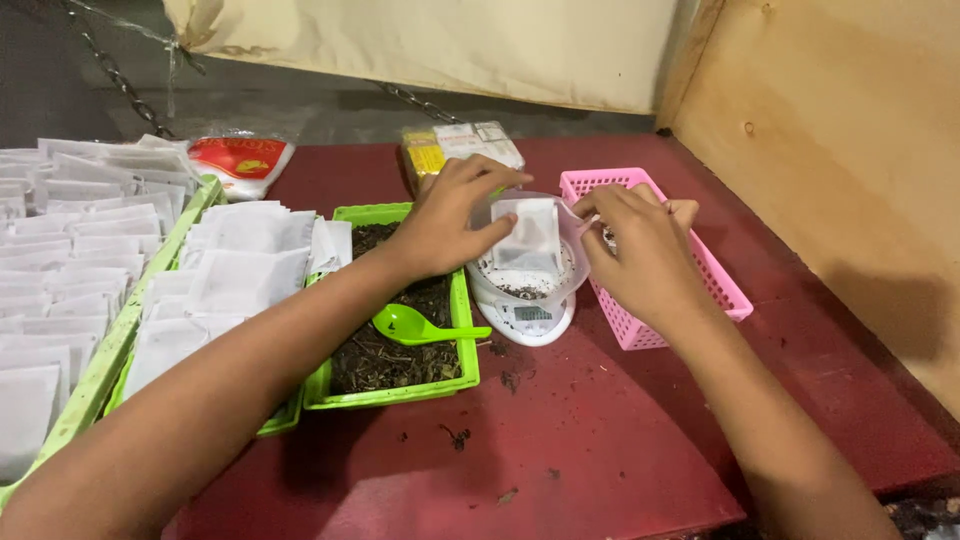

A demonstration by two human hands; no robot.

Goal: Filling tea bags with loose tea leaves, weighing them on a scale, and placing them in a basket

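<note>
A dark red table top (600, 440) carries everything, flecked with loose dark crumbs. On its left side stand green plastic trays (110, 350) packed with rows of flat white paper sachets (90, 270), some overlapping in loose stacks. Beside them, nearer the middle, a green rectangular plastic tray (395, 395) holds dark, dry shredded leaf material (385, 360), with a bright green plastic scoop (415, 325) lying across it, handle pointing right toward the scale. To the right sits a pink perforated plastic basket (640, 330), its long axis running away from the person. Between the green tray and the pink basket stands a small white digital kitchen scale (525, 315) with a clear plastic bowl (575, 270) on top, a little dark material at the bottom.

Over that bowl both hands hold one small white paper sachet (530, 235). It hangs upright, its long axis roughly vertical, open end up and closed end down toward the bowl. The left hand (450, 220) pinches its upper left edge with fingers closed on the paper; the right hand (640, 250) grips the upper right corner likewise.

At the back lie a red-and-white packet (240, 160) and a yellow-and-white packet (455, 148).
</note>
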